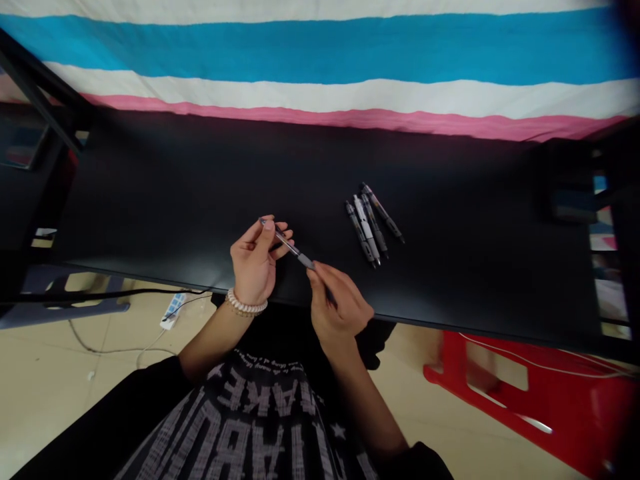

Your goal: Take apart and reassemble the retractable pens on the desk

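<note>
Slim clear pen with a grey grip [290, 247] slants over our black desk [200, 173], far-left end pinched in our left hand [253, 270], other fingers loose; our right hand [341, 305] closes round the near-right end. Neither's nearer, tbh. Four grey-and-white pens [366, 228] lie off right.

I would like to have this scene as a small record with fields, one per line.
left hand: holds one end of a pen
left wrist: white bracelet
right hand: holds the pen toward its other end
on black table: four more pens, close together
beyond table: striped cloth
floor, right: red stool
</note>
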Available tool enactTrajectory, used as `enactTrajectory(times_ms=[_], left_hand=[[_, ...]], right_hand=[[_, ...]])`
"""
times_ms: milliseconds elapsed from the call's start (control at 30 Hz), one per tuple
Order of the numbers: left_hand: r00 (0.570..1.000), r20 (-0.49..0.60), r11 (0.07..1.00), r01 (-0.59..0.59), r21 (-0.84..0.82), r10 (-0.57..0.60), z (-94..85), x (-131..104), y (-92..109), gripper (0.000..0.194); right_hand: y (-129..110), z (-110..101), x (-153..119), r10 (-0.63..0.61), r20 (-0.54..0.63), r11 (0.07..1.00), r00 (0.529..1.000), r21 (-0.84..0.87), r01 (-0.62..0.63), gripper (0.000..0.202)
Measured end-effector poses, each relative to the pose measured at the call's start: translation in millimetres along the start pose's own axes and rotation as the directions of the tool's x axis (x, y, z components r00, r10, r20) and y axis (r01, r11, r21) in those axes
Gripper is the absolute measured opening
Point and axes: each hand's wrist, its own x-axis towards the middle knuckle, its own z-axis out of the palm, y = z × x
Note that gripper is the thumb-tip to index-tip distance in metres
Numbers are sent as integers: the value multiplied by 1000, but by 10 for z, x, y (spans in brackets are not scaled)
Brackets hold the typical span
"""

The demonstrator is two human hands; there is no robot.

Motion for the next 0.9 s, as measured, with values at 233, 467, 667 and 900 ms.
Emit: enactTrajectory(times_ms=[233,467,667,900], left_hand=[[1000,-19,1000,-7,-3,7,-28,25,3,21],[1000,-14,1000,3,23,-3,-24,-3,-10,22],[1000,13,999,20,27,-20,-13,-22,-18,25],[996,83,999,32,3,-32,-9,-44,-28,25]], right_hand=[[16,-61,-1,116,47,993,992,-15,-116,25],[-2,-60,0,180,34,982,983,-58,-178,33],[-27,-49,-11,182,7,983,983,-40,-182,30],[-23,-80,-56,357,71,929,931,75,-362,17]])
